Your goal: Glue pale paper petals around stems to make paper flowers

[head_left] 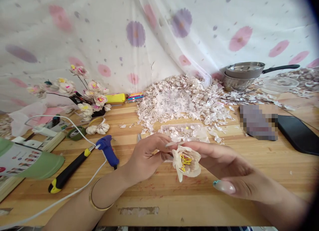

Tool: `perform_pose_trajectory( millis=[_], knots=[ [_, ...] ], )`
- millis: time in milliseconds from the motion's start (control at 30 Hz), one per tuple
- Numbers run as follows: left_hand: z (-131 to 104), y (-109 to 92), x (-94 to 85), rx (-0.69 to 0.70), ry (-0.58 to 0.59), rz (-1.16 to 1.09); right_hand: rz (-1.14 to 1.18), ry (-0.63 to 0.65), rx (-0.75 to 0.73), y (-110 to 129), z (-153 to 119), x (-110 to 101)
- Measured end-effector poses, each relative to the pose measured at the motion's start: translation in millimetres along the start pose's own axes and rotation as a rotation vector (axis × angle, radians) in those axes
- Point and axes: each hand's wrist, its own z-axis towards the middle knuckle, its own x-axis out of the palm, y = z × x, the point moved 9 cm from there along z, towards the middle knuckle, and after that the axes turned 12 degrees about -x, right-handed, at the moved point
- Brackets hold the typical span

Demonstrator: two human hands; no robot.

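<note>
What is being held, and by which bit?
A flower, pinched in the left hand at its base, behind the petals. Whether the right hand touches it, I can't tell.

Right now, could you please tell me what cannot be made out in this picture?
Head view, back of the flower: hidden by its own front.
Head view, part of the clear tray: hidden by the left hand and right hand.
Head view, details of the dark object: masked by pixelation.
Head view, far end of the green object: cut off by the left edge.
</note>
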Motion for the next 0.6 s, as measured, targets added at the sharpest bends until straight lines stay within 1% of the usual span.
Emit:
perform_pose_trajectory(
  millis=[100, 200, 333, 400, 500, 533, 600],
  knots=[
    [0.3, 0.2, 1.0, -0.002, 0.010, -0.015, 0.122, 0.011, -0.009, -6.9, 2.8, 1.2],
    [0.7, 1.9, 2.3, -0.031, 0.024, -0.018, 0.196, 0.008, -0.026, -9.3, 5.4, 0.9],
    [-0.1, 7.9, 3.2, -0.100, 0.037, -0.042, 0.223, -0.017, -0.024, -8.5, 8.0, 0.0],
    [-0.5, 9.3, 2.9, -0.101, 0.034, -0.013, 0.207, -0.021, -0.013, -7.9, 9.1, 0.3],
    [0.8, 5.4, 0.2, -0.032, 0.013, 0.088, 0.178, -0.015, -0.015, -6.1, 10.6, 1.0],
    [1.6, 1.4, -1.0, 0.012, 0.008, 0.129, 0.166, -0.009, -0.025, -5.0, 10.9, 1.2],
    [1.7, -12.1, -1.9, 0.147, 0.015, 0.225, 0.122, -0.005, -0.050, -2.9, 10.9, -0.4]
  ],
)
